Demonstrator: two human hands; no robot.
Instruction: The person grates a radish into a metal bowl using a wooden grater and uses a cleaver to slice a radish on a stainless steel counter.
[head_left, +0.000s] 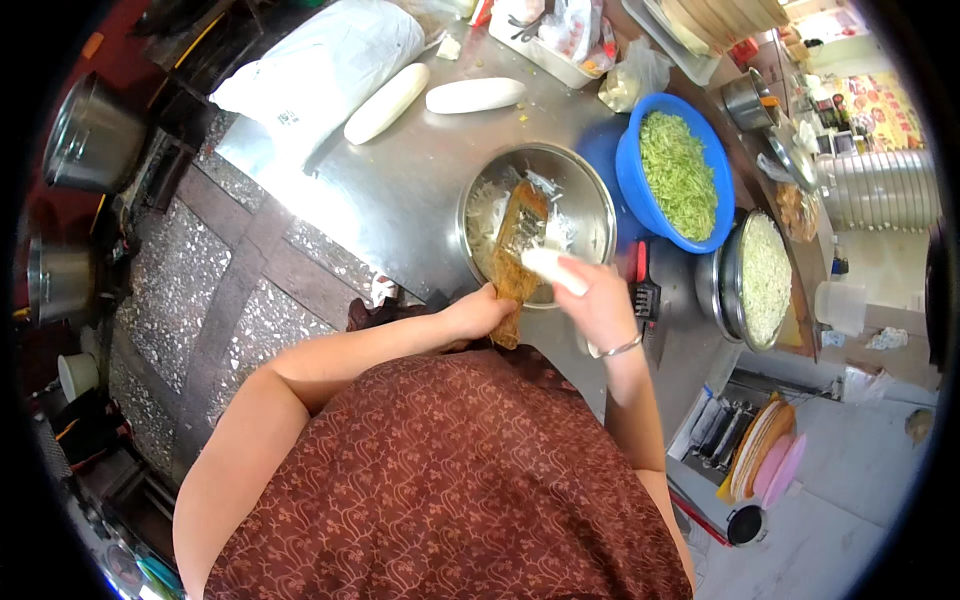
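My left hand (486, 311) grips the handle end of a wooden grater (517, 240), which slants down into a stainless steel bowl (606, 206). In my right hand (600, 300) is a peeled white radish (551, 268), held over the grater's lower part and slightly blurred. White shreds (559, 225) lie in the bowl around the grater. Two whole peeled radishes, one slanted radish (387, 103) and one level radish (475, 96), rest on the steel table (420, 195) beyond the bowl.
Right of the bowl stands a blue basin (626, 176) of green shreds (679, 176). Beside it is a metal bowl of pale chopped vegetable (765, 281). A red-and-black tool (643, 281) lies near my right wrist. A white plastic sack (322, 75) covers the table's far left.
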